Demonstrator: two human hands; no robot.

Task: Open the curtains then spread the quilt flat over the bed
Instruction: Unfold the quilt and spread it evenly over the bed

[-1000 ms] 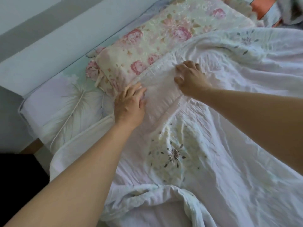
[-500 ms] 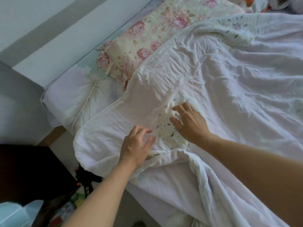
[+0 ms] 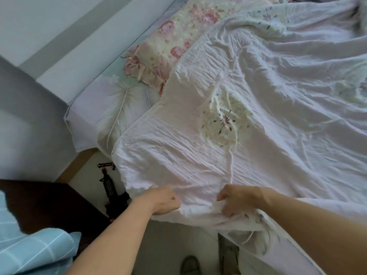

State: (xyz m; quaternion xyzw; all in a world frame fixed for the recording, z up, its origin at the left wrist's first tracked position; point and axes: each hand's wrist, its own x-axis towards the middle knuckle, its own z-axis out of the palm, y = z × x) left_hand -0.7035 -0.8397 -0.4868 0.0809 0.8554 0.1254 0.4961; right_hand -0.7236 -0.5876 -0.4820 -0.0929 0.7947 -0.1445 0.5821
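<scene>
Floor clutter at the bedside.
A black toy gun [image 3: 112, 192] lies on the floor beside a dark cabinet [image 3: 49, 207]; blue checked cloth [image 3: 29, 247] fills the bottom-left corner.

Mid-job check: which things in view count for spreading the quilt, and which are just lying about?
For the job:
quilt, its near edge held in both hands
left hand
right hand
bed

Lying about:
floral pillow
black toy gun on the floor
blue checked cloth
dark cabinet
</scene>
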